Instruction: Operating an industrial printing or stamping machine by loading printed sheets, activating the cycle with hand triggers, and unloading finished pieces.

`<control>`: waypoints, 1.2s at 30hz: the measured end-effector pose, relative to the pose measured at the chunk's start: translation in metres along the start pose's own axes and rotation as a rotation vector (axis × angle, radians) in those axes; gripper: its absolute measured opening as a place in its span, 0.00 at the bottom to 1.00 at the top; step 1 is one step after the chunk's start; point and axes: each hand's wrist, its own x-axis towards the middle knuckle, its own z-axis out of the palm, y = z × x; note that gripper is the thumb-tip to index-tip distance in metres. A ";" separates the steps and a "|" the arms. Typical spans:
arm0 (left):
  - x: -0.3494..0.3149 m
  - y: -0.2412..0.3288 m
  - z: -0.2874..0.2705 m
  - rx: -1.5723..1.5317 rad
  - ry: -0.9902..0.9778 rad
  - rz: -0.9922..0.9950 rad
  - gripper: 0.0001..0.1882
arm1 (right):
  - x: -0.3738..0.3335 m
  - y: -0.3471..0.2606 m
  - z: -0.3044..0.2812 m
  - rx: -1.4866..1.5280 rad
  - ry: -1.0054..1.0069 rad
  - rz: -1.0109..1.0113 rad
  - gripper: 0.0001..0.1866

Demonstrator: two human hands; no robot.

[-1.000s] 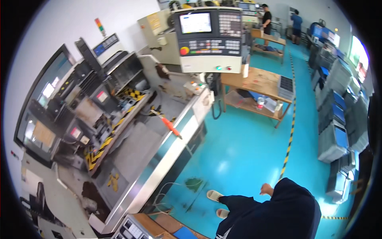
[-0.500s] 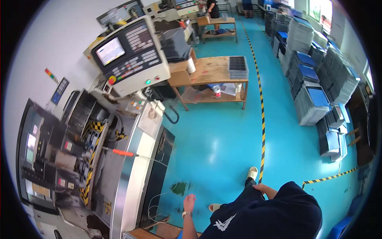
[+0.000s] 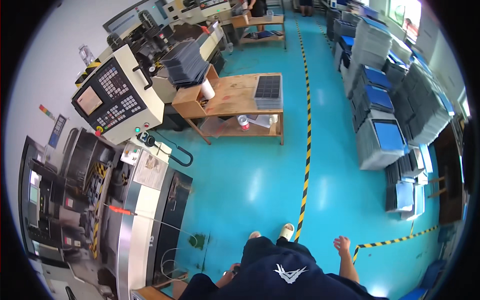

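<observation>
My right hand (image 3: 342, 244) hangs out to the right of my body over the blue-green floor, with its fingers loosely apart and nothing in it. My left hand (image 3: 233, 268) is low beside my dark shirt, mostly hidden by the clothing. Its fingers do not show clearly. Neither hand touches any of the equipment. Closest on the left side is a machine tool with a pale front panel (image 3: 138, 220). An orange-handled air gun (image 3: 120, 210) with a thin hose lies across its edge.
A control panel (image 3: 112, 97) juts out at the left. Ahead stands a wooden workbench (image 3: 227, 92) with a compartmented tray (image 3: 268, 91). Stacked trays (image 3: 382, 142) line the right side, past a yellow-black floor stripe (image 3: 307, 150). A person (image 3: 257, 8) stands far ahead.
My view has turned right, and the machine and bench have shifted left in it. My right hand has swung out from my leg. My left hand has drawn back beside my body.
</observation>
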 end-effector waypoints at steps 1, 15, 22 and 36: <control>0.004 0.012 0.004 0.010 -0.016 -0.012 0.23 | 0.005 0.000 -0.002 0.006 -0.075 0.014 0.16; 0.168 0.251 -0.033 0.475 -0.235 0.250 0.16 | 0.064 -0.134 0.103 -0.475 -0.395 -0.042 0.20; 0.212 0.441 -0.029 -0.122 -0.191 0.013 0.21 | 0.087 -0.251 0.077 -0.153 -0.173 -0.083 0.18; 0.276 0.826 -0.016 0.003 -0.247 0.481 0.21 | 0.128 -0.295 0.107 -0.373 -0.154 0.170 0.18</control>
